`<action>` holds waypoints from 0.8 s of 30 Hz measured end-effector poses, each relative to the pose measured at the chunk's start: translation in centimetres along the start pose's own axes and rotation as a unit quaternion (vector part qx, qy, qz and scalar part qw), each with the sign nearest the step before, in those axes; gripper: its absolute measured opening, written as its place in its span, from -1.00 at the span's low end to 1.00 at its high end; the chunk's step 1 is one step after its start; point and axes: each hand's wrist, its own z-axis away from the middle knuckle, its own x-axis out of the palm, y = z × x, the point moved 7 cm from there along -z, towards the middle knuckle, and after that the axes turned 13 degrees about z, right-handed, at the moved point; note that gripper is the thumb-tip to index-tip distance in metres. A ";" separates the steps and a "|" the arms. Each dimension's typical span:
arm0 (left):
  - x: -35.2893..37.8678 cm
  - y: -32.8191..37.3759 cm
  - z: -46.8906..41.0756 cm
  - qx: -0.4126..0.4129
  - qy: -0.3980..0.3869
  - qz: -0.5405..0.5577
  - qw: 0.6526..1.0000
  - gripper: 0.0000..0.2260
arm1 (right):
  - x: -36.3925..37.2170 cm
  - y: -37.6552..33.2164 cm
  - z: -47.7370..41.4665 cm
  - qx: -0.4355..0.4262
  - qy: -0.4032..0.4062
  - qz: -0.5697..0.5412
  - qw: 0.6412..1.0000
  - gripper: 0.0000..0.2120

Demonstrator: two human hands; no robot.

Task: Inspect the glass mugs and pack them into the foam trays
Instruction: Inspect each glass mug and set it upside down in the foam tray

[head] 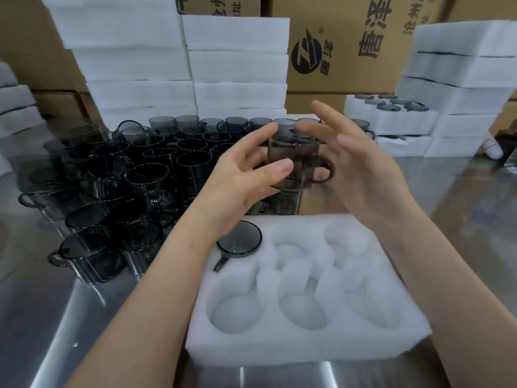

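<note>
A smoky grey glass mug (293,158) hangs in the air between my hands, its handle pointing right. My left hand (246,175) pinches its left side between thumb and fingers. My right hand (361,163) is at the handle side with fingers straight and spread; whether the thumb touches the handle is unclear. Below lies a white foam tray (307,348) with several hollow pockets. One mug (239,240) sits base up in its far left pocket, with its handle in the slot.
A crowd of loose grey mugs (126,177) covers the shiny metal table (56,317) at left and behind. Stacks of foam trays (237,65) rise at the back; a filled tray (391,113) lies on a stack at right. Cardboard boxes (349,51) form the backdrop.
</note>
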 end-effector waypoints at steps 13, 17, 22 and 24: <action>-0.1 -0.9 0.3 -0.115 -0.035 0.021 0.993 -0.52 | 1.3 -1.8 1.3 -0.008 -0.075 0.196 0.978 -0.27; -1.9 0.2 -0.2 -0.034 0.043 -0.088 0.995 -0.86 | 1.3 -2.1 2.3 -0.013 -0.045 0.279 0.959 -0.32; -2.8 -0.4 -0.2 -0.039 0.090 -0.147 0.984 -0.87 | 2.9 -1.1 3.8 0.012 -0.151 0.450 0.880 -0.41; -2.6 -0.6 -0.2 -0.038 0.082 -0.179 0.980 -0.85 | 3.3 -1.1 4.0 0.021 -0.166 0.473 0.865 -0.43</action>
